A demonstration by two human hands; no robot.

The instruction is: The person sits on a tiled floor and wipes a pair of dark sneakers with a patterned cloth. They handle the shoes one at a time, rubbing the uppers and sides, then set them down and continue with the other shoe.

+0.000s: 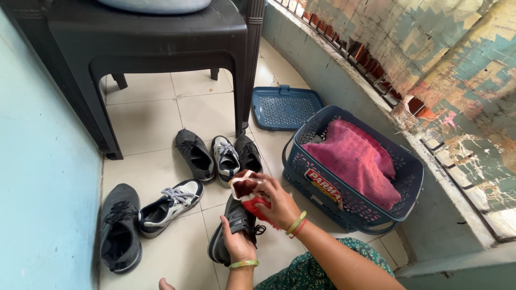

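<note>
Black shoe (232, 231) on floor tiles, held at heel by left hand (238, 244), fingers curled round it. Right hand (279, 207) squeezes red-and-white cloth (248, 192) just above shoe. Shoe's long way runs toe toward person, slightly left. Around: five more shoes (three in row (220, 156), two at left (142, 215)), blue basket (301, 172) with pink towel (357, 161) close on right, basket lid (285, 107), dark chair (145, 48) behind.
</note>
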